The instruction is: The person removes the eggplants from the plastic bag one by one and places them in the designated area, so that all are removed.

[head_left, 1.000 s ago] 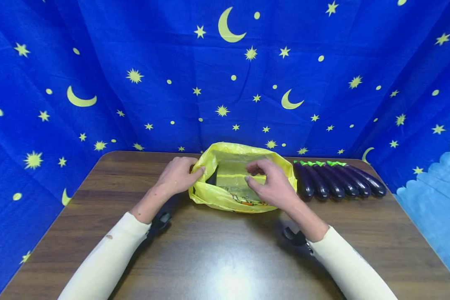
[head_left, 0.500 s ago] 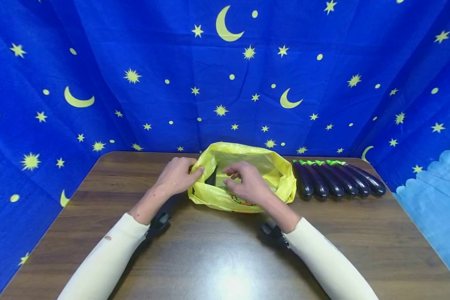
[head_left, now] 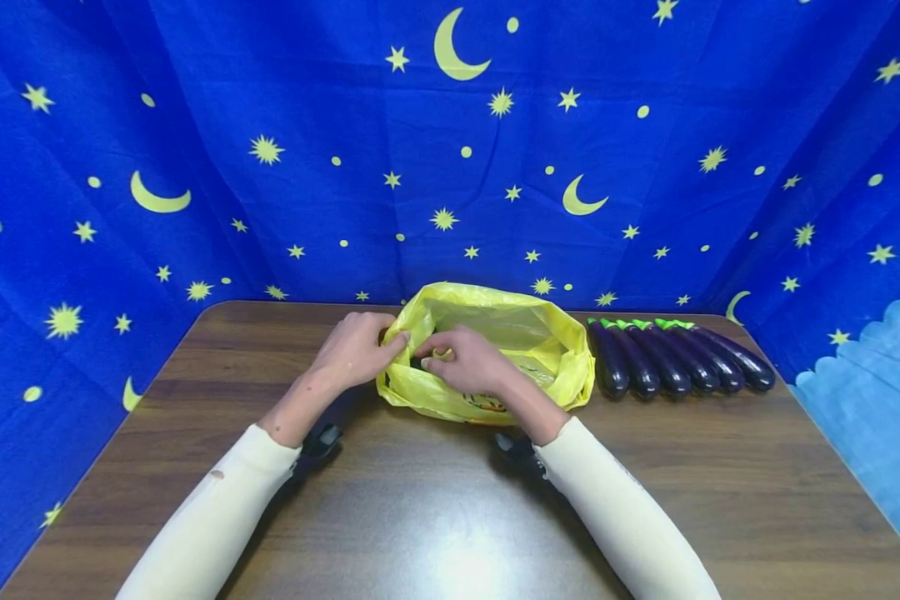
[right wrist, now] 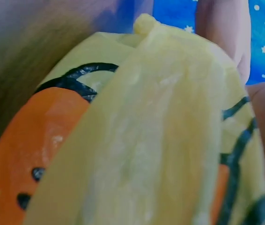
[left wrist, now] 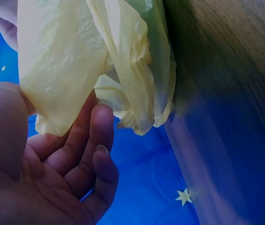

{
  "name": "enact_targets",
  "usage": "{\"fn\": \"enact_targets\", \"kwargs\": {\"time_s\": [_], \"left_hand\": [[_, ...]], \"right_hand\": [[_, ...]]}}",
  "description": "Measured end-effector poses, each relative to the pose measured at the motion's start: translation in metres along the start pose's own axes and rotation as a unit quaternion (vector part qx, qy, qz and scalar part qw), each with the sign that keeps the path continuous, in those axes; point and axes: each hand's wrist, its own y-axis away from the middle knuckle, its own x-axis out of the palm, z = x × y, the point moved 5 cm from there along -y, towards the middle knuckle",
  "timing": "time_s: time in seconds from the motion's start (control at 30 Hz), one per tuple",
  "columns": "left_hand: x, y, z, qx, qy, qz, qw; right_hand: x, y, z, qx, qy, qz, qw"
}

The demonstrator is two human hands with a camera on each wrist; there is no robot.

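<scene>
A yellow plastic bag [head_left: 570,367] stands with its mouth open at the table's far side. My left hand [head_left: 352,348] pinches its left rim, thumb inside and fingers outside; the left wrist view shows the film [left wrist: 62,61] between thumb and fingers. My right hand [head_left: 465,358] reaches over the near rim into the bag, fingers curved and tips at the inner left side. A small dark patch shows beside those fingertips; I cannot tell whether they hold it. In the right wrist view the bag's wall [right wrist: 146,140], with an orange and black print, hides the right fingers.
Several dark purple eggplants [head_left: 671,362] with green stems lie side by side right of the bag. The brown wooden table [head_left: 420,492] reaches back to a blue curtain [head_left: 307,125] with yellow moons and stars. Light blue cloth [head_left: 877,392] hangs at the right.
My right hand has moved left inside the bag's mouth, from its right half to the left rim, and now covers most of the dark thing there. The left hand has stayed on the rim.
</scene>
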Motion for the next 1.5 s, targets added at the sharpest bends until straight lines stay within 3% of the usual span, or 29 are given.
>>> {"fn": "enact_targets", "kwargs": {"time_s": [0.23,0.67,0.9,1.2,1.5], "left_hand": [[0.000,0.000,0.000,-0.003,0.006,0.005,1.0000],[0.000,-0.001,0.000,0.000,0.002,0.004,1.0000],[0.000,-0.001,0.000,-0.003,0.000,0.006,1.0000],[0.001,0.000,0.001,-0.001,0.002,0.003,1.0000],[0.000,0.001,0.001,-0.003,0.006,0.006,1.0000]], "right_hand": [[0.006,-0.009,-0.007,0.045,0.004,0.034,0.9984],[0.004,-0.006,-0.011,0.084,0.071,-0.053,0.9925],[0.003,0.000,-0.016,0.151,0.113,-0.073,0.9794],[-0.001,0.003,-0.025,0.189,0.124,-0.091,0.9699],[-0.009,0.007,-0.033,0.198,0.115,-0.100,0.9683]]}}
